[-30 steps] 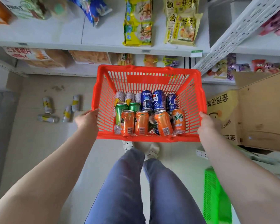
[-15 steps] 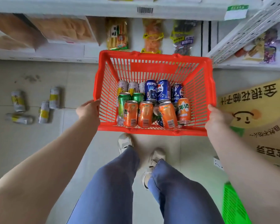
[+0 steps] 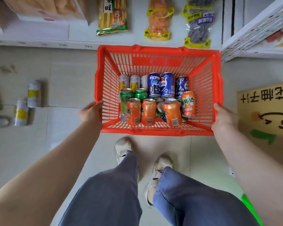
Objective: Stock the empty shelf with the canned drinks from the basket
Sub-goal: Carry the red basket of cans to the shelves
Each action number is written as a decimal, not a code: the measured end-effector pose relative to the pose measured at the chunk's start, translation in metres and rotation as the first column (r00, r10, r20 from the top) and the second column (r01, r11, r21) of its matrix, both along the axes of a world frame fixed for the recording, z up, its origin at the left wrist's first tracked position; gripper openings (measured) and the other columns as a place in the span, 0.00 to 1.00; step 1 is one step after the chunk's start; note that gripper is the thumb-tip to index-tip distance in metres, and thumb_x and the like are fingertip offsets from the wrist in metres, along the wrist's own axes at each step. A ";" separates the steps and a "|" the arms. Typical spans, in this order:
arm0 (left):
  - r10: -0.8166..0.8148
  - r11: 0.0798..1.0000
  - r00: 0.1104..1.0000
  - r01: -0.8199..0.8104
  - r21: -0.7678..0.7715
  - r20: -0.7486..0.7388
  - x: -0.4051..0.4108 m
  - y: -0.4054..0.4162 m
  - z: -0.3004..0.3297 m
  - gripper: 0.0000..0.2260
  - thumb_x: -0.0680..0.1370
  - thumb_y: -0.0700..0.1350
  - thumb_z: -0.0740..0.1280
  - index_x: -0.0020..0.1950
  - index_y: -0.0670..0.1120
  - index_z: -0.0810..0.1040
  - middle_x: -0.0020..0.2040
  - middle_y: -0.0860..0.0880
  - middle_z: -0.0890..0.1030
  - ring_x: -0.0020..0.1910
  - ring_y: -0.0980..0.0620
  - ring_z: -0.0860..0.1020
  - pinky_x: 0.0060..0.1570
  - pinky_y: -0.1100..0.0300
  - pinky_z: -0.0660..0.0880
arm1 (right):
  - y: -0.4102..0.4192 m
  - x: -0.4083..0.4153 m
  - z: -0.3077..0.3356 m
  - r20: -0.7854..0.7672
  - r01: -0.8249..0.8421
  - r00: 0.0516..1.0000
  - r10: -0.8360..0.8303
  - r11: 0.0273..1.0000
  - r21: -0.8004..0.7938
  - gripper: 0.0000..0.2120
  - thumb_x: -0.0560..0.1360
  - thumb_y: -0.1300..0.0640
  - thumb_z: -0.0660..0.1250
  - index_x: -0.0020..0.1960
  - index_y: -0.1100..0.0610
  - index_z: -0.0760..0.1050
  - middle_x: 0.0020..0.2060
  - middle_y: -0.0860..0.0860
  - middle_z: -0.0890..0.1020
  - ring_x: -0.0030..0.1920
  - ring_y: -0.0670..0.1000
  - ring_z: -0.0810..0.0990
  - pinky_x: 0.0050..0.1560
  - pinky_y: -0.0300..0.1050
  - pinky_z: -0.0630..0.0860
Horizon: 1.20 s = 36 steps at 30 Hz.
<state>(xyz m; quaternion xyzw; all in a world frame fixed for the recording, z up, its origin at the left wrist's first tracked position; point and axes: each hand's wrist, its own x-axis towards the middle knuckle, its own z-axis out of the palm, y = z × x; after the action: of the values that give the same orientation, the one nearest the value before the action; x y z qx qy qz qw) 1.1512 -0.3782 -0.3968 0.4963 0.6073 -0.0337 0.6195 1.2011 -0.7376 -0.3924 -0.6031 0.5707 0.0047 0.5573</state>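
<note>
Head view: you've got the red basket (image 3: 160, 62) held off the floor, left hand (image 3: 90, 112) gripping its left rim, right hand (image 3: 225, 119) gripping the right rim, fingers curled over the edge on both sides. Canned drinks (image 3: 155, 101) all sit in the basket: orange cans (image 3: 148, 114) nearest you, green ones (image 3: 140, 94) and blue Pepsi cans (image 3: 167, 84) behind, pale ones at the back. Shelf (image 3: 39, 36) ahead holds snack bags (image 3: 112, 15). A few loose cans (image 3: 33, 93) lie on the floor to your left. Judgement: stocking not started, nothing shelved, no empty shelf visible here, every can left to place
</note>
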 end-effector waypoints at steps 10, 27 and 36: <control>-0.099 0.994 0.995 0.099 -0.045 0.000 0.002 -0.039 0.001 0.03 0.72 0.43 0.74 0.42 0.47 0.81 0.34 0.51 0.84 0.31 0.51 0.83 0.32 0.58 0.80 | -0.043 -0.001 -0.010 -0.077 -0.026 0.997 0.028 0.999 0.023 0.10 0.73 0.54 0.72 0.53 0.54 0.81 0.37 0.49 0.82 0.34 0.50 0.82 0.43 0.49 0.79; -0.187 0.977 0.975 0.198 0.083 -0.123 0.004 -0.047 0.004 0.08 0.75 0.47 0.71 0.54 0.49 0.80 0.45 0.51 0.82 0.39 0.49 0.82 0.40 0.56 0.80 | -0.061 -0.012 -0.024 -0.111 -0.145 0.984 0.139 0.988 -0.048 0.08 0.72 0.48 0.72 0.37 0.49 0.78 0.36 0.47 0.83 0.36 0.52 0.84 0.43 0.49 0.80; -0.361 0.834 0.882 0.451 0.318 -0.303 0.007 -0.049 0.002 0.20 0.75 0.50 0.70 0.66 0.49 0.74 0.63 0.48 0.77 0.55 0.47 0.79 0.54 0.58 0.74 | -0.058 -0.010 -0.021 -0.294 -0.390 0.911 0.289 0.837 -0.385 0.17 0.69 0.41 0.71 0.54 0.48 0.78 0.53 0.51 0.82 0.55 0.56 0.81 0.57 0.55 0.78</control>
<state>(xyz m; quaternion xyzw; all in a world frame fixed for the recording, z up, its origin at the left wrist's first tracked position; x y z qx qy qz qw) 1.1578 -0.4270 -0.3951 0.7173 0.5496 -0.1044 0.4153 1.1907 -0.7953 -0.4136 -0.7997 0.4992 0.0444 0.3307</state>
